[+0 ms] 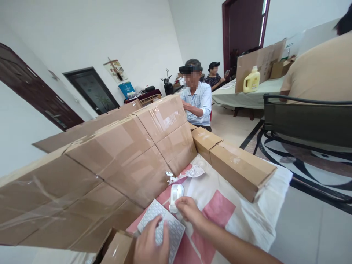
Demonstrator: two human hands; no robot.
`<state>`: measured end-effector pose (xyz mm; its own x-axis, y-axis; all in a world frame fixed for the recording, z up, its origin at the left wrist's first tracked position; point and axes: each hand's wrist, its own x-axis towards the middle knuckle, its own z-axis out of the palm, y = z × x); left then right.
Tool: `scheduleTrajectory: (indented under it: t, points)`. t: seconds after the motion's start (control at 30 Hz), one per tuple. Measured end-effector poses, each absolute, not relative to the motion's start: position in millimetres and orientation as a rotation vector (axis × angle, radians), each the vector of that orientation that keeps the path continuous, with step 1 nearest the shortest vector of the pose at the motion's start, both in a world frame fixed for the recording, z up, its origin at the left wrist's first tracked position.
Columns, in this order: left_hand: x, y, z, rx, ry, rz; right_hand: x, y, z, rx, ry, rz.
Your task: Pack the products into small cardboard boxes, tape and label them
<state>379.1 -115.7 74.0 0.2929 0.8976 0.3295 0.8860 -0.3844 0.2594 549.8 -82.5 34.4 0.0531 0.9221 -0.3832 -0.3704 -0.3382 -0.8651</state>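
1. Currently the L hand (152,242) sits loosely spread, thumb & index apart, over the near part of a flat white rectangular piece w/ rows of grey-outlined rounded cells (175,231). Can't tell how firmly it presses.
2. R hand (189,211) is narrow, fingertips together at the lower right edge of a glossy white rounded object w/ a looped top (176,193); looks like a light pinch. Exact type of obj. unclear.
3. Location: white obj. is just beyond the flat piece's upper right side, on the pink-and-white patterned cloth (220,208).
4. Why so: L hand prob. steadies the flat piece; R hand grips from the side, likely b/c that leaves the looped top uncovered.
5. Taped brown cardboard box wall (118,157) prob. serves as a screen btwn this spot & the person in a light blue shirt (198,99) beyond it.
6. Edges: box wall bounds the L & far side; long brown cardboard box (239,157) runs along the far R; small brown open-topped carton (118,250) is close beside L hand, so elbow room there looks tight.
7. Crumpled silvery-white wrapper (192,172) lies past the white obj., near the wall's foot, limiting fwd reach a bit.
8. Most room for moving: R side, cloth btwn R forearm & long box, up to the table's R edge.
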Motion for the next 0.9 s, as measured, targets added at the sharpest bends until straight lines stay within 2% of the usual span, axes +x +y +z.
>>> scheduleTrajectory:
  t: [0.17,0.37,0.57,0.73,0.9]
  points:
    - [427,-71,60,2.051,1.701,0.459,553,-83,36,-1.288,-0.683,1.417]
    - [432,-71,52,1.831,1.492,0.653,577,-75,43,-1.438,-0.828,1.219]
    - [472,-80,46,1.663,1.19,0.599,622,-69,51,-1.625,-0.973,1.091]
    - [503,-87,16,1.735,1.353,0.853,632,-76,56,-1.757,-1.058,0.852]
    - [504,-88,-5,1.533,1.285,1.003,633,-84,67,-1.81,-1.167,0.8]
